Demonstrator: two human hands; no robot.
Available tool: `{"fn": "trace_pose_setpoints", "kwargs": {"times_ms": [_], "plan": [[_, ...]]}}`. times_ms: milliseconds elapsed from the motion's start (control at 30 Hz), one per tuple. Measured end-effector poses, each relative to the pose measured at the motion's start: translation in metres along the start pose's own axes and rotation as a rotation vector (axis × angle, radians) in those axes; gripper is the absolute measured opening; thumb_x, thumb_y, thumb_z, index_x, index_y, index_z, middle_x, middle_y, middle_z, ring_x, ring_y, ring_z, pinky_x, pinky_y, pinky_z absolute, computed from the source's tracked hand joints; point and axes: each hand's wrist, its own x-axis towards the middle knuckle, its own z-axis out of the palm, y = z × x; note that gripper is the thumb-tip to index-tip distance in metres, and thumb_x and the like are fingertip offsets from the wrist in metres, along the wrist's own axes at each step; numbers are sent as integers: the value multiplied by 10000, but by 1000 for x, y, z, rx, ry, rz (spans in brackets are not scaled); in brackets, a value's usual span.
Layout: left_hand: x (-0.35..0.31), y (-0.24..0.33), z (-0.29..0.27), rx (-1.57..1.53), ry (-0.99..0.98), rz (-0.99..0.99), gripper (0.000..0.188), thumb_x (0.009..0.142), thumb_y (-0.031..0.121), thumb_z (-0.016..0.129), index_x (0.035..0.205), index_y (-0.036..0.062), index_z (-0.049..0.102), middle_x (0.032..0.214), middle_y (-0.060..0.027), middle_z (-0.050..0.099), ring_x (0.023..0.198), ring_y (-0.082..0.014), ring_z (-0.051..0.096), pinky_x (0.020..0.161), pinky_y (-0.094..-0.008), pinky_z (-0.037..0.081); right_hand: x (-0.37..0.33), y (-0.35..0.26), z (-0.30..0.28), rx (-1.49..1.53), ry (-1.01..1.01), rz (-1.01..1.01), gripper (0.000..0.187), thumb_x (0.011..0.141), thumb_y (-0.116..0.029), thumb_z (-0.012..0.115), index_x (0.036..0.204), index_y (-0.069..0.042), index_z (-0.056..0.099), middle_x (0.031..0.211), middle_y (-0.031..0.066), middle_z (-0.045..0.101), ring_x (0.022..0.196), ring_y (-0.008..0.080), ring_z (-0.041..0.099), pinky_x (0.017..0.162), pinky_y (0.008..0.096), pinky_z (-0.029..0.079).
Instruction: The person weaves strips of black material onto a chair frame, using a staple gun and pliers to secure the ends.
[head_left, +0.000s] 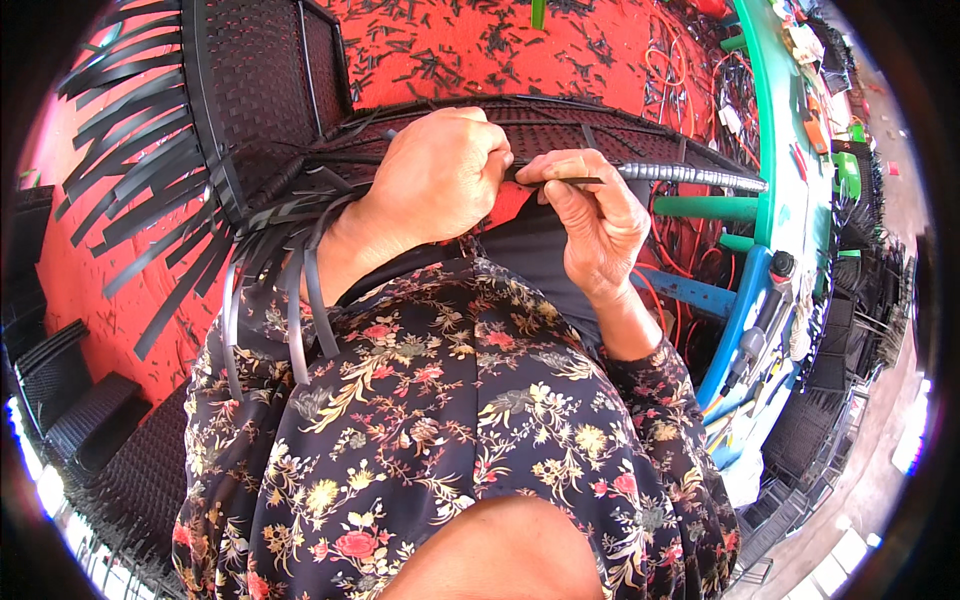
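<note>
A dark woven chair frame (265, 75) lies across in front of me, with many loose black flat strips (150, 165) fanning off its left edge. My left hand (435, 175) is closed in a fist at the frame's near rail, around a strip of which little shows. Just right of it, my right hand (590, 205) pinches a thin black strip between thumb and fingers, its end pointing right. Past the right hand runs a rail wrapped in shiny dark strip (690, 176). Several loose strips hang over my left forearm.
Black strip offcuts (490, 50) litter the red floor covering (395, 75). A green-framed table (765, 120) stands at the right, with a blue tray (735, 340) of tools along it. Orange cords (675, 75) lie beneath. More dark woven furniture (100, 420) stands at the lower left.
</note>
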Motion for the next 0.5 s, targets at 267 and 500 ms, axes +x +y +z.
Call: {"fn": "trace_pose_setpoints", "kwargs": {"times_ms": [267,500], "plan": [[6,-5,-5,-184,-65,-80,52,768,8,638,811,-17,622,739,-123,602,666,-186,594,614,-308,456,-9,3,2,-181,-38,-154,98,798,52,657,886,22,625,860,115,633,800,210,630,704,280,499],[19,-14,-9,-343,-343,-338,97,733,9,670,783,-36,600,725,-41,607,711,-93,552,654,-266,453,-9,3,7,-183,-42,-173,113,762,77,661,844,14,615,828,117,617,763,234,628,671,289,495]]}}
